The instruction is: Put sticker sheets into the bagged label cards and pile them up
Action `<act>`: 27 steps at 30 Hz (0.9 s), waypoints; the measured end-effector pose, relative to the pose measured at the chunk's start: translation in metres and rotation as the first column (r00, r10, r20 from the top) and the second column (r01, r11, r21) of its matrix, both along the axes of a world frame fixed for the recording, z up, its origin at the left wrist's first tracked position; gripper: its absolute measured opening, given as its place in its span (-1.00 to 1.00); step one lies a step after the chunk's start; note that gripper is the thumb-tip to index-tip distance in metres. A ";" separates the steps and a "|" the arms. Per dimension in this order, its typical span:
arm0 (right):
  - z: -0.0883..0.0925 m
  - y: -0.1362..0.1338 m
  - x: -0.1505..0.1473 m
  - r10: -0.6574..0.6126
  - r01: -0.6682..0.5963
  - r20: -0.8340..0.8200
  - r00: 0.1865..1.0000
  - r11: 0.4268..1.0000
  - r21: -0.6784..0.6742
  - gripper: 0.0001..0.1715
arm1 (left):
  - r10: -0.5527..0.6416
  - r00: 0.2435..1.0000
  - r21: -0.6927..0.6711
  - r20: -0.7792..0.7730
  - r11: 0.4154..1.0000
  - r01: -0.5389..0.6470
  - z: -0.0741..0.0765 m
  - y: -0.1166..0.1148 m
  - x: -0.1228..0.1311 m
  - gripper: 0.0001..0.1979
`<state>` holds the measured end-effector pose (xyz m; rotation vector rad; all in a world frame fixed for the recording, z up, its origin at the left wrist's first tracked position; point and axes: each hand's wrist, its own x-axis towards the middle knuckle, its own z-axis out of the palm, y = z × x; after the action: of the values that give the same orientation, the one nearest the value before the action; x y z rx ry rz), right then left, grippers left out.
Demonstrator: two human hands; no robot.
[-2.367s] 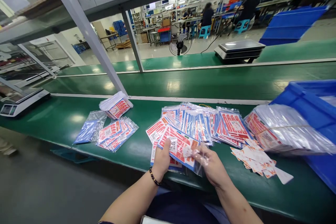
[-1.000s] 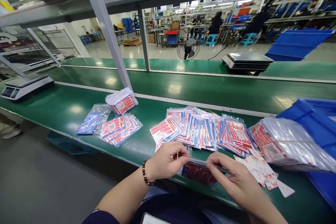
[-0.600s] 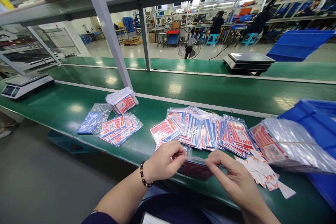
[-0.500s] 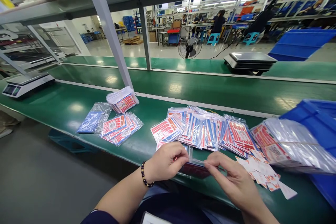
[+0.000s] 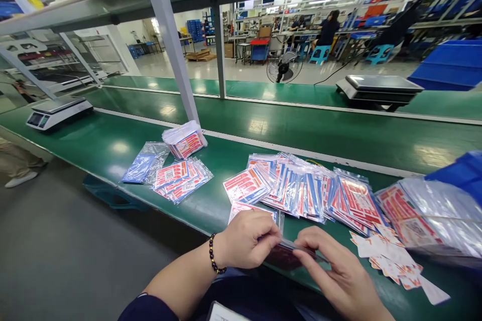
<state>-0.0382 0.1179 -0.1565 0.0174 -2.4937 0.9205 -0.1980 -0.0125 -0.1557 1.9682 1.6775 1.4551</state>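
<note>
My left hand [image 5: 246, 241] and my right hand [image 5: 331, 271] both pinch the top edge of one clear plastic bag [image 5: 286, 253] with a red printed card inside, held at the near edge of the green bench [image 5: 211, 205]. A beaded bracelet sits on my left wrist. Just beyond my hands lies a fanned row of red, white and blue bagged cards [image 5: 301, 188]. Loose small cards [image 5: 391, 256] lie to the right of my right hand.
A small pile of bagged cards [image 5: 183, 180], an empty clear bag [image 5: 145, 165] and a banded stack [image 5: 184, 139] lie at the left. A big bundle of bags [image 5: 429, 210] leans on a blue bin [image 5: 461, 173]. Scales [image 5: 56, 110] [image 5: 380, 89], a grey post [image 5: 171, 45]. People work far off.
Earlier the bagged card was held up facing me; now it lies flatter and lower, both hands pinching along its top edge. My hands have drawn closer together and the view has shifted left.
</note>
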 end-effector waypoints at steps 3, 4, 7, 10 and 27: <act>0.001 -0.001 -0.003 0.022 -0.020 -0.022 1.000 0.998 0.057 -0.77 | 0.020 1.000 0.006 -0.006 1.000 -0.020 0.002 -0.003 0.000 -0.94; 0.002 -0.003 -0.005 0.037 -0.035 -0.027 0.999 0.998 0.059 -0.79 | 0.021 1.000 0.009 -0.015 1.000 -0.020 0.002 -0.003 0.000 -0.93; 0.004 -0.011 -0.013 0.097 -0.096 -0.022 0.995 0.994 0.046 -0.83 | 0.012 0.999 0.024 -0.052 1.000 -0.010 0.000 -0.004 0.002 -0.92; -0.001 -0.019 -0.021 0.144 -0.144 -0.003 0.990 0.990 0.009 -0.82 | 0.014 0.995 0.011 -0.095 1.000 -0.013 -0.001 -0.010 -0.002 -0.92; -0.071 0.005 -0.049 -0.457 0.348 0.770 0.446 0.881 0.322 -0.55 | 0.193 0.611 -0.469 -0.768 0.480 -0.742 0.037 -0.045 -0.222 -0.80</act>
<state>-0.0871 0.1230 -0.2276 -1.2313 -3.1455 0.6183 -0.4199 -0.0576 -0.1184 1.5061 2.7191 -0.1189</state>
